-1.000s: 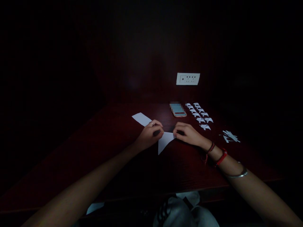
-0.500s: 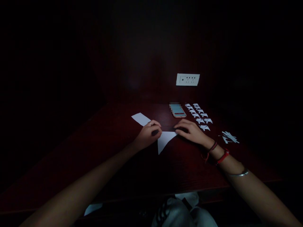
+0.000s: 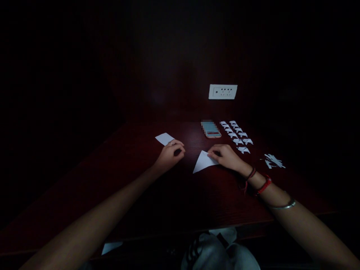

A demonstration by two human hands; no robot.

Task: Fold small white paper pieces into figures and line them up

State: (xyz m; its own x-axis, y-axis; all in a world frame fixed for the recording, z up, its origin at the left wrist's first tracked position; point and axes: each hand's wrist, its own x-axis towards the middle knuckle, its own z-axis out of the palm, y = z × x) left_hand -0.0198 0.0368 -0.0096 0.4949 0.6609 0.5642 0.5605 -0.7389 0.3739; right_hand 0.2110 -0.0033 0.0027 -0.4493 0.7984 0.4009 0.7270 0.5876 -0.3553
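A folded white piece of paper [image 3: 203, 162], roughly triangular, is pinched by its upper edge between the thumb and fingers of my right hand [image 3: 229, 156]. Part of that paper lies hidden behind the hand. To its left, my left hand [image 3: 170, 153] is apart from the folded piece, fingers curved with a gap between thumb and forefinger and nothing seen in them. Just beyond the left fingers lies a flat white paper sheet [image 3: 163, 138], its near end covered by that hand.
Small folded paper pieces [image 3: 238, 141] stand in two rows at the right. Beside them are a phone [image 3: 211, 129] and a pile of thin paper strips [image 3: 273, 161]. A white socket panel [image 3: 223, 92] is on the back wall. The dark red table [image 3: 126, 165] ends before my knees.
My left hand has let go of the folded paper and drawn back to the left. My right hand keeps hold of the paper, which has turned and shifted right.
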